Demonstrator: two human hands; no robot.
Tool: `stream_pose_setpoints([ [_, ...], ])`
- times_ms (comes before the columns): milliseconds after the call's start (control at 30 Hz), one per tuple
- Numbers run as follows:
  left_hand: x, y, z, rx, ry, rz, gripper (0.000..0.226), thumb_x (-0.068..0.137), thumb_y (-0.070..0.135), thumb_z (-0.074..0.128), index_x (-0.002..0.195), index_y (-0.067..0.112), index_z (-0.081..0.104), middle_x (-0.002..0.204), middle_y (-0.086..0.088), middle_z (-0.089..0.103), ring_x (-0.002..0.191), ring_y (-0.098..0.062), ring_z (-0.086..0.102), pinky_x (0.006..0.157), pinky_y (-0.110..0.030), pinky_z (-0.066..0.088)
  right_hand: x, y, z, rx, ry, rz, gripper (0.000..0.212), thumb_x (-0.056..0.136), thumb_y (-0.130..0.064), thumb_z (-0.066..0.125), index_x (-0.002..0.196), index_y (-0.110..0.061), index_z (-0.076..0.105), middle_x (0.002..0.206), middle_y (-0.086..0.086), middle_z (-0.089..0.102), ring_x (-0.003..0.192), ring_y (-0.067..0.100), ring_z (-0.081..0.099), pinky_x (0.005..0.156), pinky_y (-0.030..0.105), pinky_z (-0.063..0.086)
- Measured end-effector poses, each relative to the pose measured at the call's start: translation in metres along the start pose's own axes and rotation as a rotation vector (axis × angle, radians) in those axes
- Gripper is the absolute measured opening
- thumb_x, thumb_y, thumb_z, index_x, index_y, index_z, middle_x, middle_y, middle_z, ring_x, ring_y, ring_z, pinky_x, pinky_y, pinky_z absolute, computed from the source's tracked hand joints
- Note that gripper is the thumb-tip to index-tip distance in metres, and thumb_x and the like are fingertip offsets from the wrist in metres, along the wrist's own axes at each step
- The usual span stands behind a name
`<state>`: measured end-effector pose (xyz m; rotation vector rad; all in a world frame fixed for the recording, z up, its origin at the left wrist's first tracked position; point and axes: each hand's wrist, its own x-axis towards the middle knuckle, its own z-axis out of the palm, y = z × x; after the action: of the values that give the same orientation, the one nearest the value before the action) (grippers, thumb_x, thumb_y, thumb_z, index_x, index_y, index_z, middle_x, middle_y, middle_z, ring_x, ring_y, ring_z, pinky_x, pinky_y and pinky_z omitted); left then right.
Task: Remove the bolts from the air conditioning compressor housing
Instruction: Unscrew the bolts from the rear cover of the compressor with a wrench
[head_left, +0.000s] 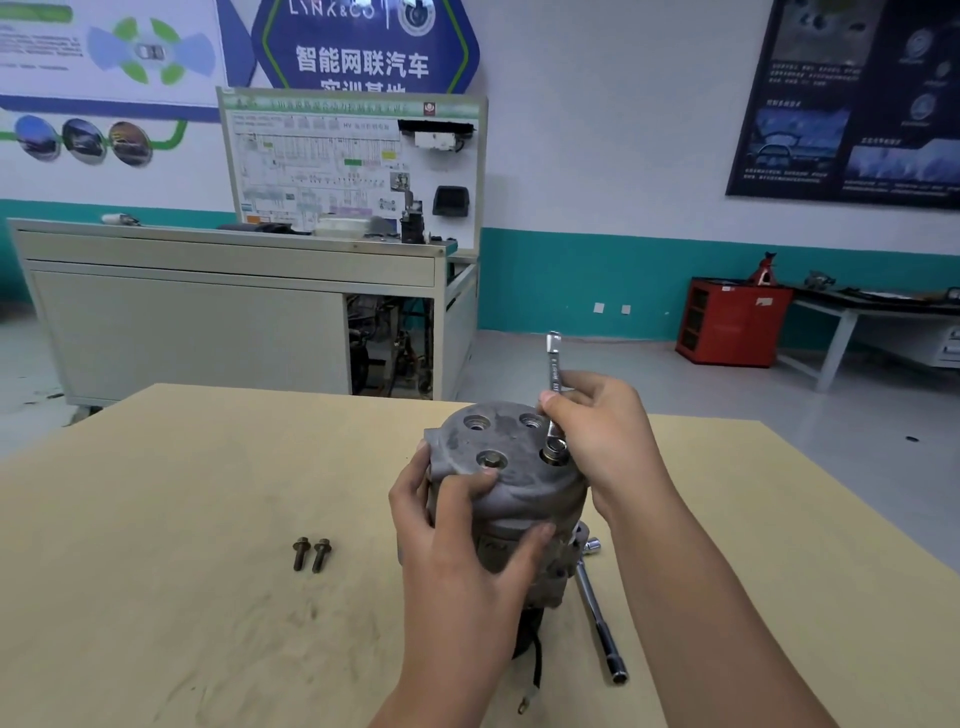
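The grey compressor housing (511, 480) stands upright on the wooden table (182, 519). My left hand (457, 525) grips its near side, thumb on the top face beside a seated bolt (491, 460). My right hand (602, 431) holds a silver wrench (554, 364) whose lower end sits on a bolt (556, 447) at the right of the top face. Two empty bolt holes (477, 422) show at the far side. Two removed bolts (310, 554) lie on the table to the left.
A long chrome ratchet handle (597, 618) lies on the table right of the compressor. A black cable with a ring terminal (535, 675) trails from the compressor's base. Beyond the table stand a grey training bench (208, 312) and a red cabinet (732, 322).
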<state>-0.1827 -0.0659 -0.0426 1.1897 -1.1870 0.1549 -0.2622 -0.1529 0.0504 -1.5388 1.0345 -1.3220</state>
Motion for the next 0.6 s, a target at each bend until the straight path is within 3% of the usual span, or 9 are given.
stream_pose_setpoints([
  [67,0.0,-0.001,0.0,-0.006,-0.006,-0.002,0.08,0.061,0.018,0.087,0.099,0.069,0.038,0.134,0.016,0.027,0.137,-0.017,0.034,0.103,-0.015,0.03,-0.001,-0.001,0.003,-0.113,-0.041,-0.026,0.015,0.089,-0.009,0.059,0.097,-0.021,0.063,0.084,-0.003,0.071,0.08,0.011,0.066,0.076,0.028,0.053],
  [133,-0.001,-0.002,0.0,-0.022,-0.004,-0.006,0.082,0.06,0.016,0.088,0.098,0.069,0.039,0.136,0.022,0.023,0.137,-0.015,0.034,0.102,-0.004,0.026,-0.006,-0.002,0.008,-0.305,-0.071,-0.087,0.021,0.09,-0.017,0.058,0.108,-0.017,0.069,0.097,-0.001,0.072,0.1,0.021,0.064,0.093,0.042,0.048],
  [200,-0.001,-0.003,0.0,-0.038,-0.005,-0.011,0.081,0.059,0.014,0.088,0.098,0.066,0.041,0.138,0.022,0.021,0.135,-0.012,0.035,0.1,-0.002,0.027,-0.015,-0.006,0.012,-0.461,-0.078,-0.177,0.02,0.091,-0.023,0.056,0.105,-0.024,0.07,0.098,-0.004,0.072,0.106,0.025,0.059,0.096,0.044,0.043],
  [333,0.0,-0.005,0.0,-0.061,-0.026,-0.007,0.066,0.06,0.012,0.087,0.096,0.05,0.047,0.137,0.021,0.022,0.125,0.015,0.034,0.098,-0.006,0.033,-0.037,-0.011,0.013,-0.494,-0.071,-0.373,0.005,0.084,-0.031,0.066,0.082,-0.035,0.063,0.082,-0.015,0.065,0.096,0.017,0.056,0.092,0.043,0.042],
  [467,0.003,-0.003,0.001,-0.078,-0.023,-0.017,0.067,0.061,0.009,0.087,0.099,0.047,0.047,0.132,0.014,0.03,0.117,0.009,0.044,0.094,-0.015,0.041,-0.047,-0.001,0.01,-0.509,0.036,-0.572,0.014,0.072,-0.027,0.078,0.073,-0.023,0.065,0.076,-0.014,0.058,0.085,0.013,0.054,0.086,0.038,0.038],
  [533,0.004,-0.003,0.002,-0.087,-0.017,-0.015,0.066,0.062,0.012,0.086,0.102,0.048,0.048,0.132,0.014,0.03,0.117,0.01,0.044,0.096,-0.019,0.042,-0.051,0.009,0.008,-0.468,0.163,-0.703,0.008,0.067,-0.018,0.075,0.074,-0.016,0.071,0.08,-0.007,0.061,0.084,0.009,0.051,0.081,0.039,0.042],
  [600,0.003,-0.005,0.003,-0.094,-0.013,-0.022,0.062,0.062,0.009,0.086,0.098,0.046,0.052,0.135,0.014,0.029,0.118,0.017,0.041,0.096,-0.013,0.04,-0.055,0.021,0.005,-0.389,0.269,-0.793,0.013,0.066,-0.01,0.071,0.079,-0.012,0.075,0.083,-0.006,0.062,0.086,0.007,0.051,0.077,0.04,0.045],
])
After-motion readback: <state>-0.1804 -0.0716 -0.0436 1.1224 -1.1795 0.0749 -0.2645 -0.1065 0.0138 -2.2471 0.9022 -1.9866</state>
